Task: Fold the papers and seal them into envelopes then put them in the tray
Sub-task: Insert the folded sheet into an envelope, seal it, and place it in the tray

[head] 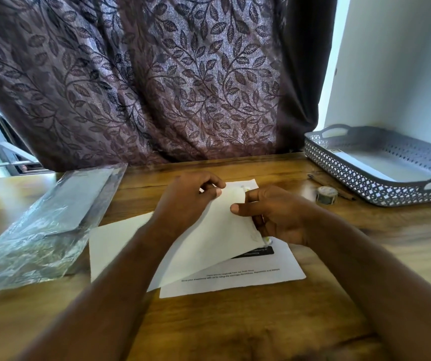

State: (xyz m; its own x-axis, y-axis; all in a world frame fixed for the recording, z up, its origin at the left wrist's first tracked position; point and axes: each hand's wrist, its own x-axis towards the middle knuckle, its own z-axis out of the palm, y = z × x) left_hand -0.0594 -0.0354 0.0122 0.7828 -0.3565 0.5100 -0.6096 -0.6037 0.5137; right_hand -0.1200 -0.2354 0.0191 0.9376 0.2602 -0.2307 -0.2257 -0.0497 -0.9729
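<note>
the tray runs off the right edge, so its far end is not seen. a flat white thing lies in it, too blurry to name. the shiny plastic pack on the left is blurry and cut by the left edge — what is inside cannot be told. some fingers of the right hand are tucked behind the white sheet. the left hand covers the sheet's top left part. a black label peeks from under the sheet — mostly hidden. the print on the paper below is too small to read. the tape roll hides part of the pencil.
</note>
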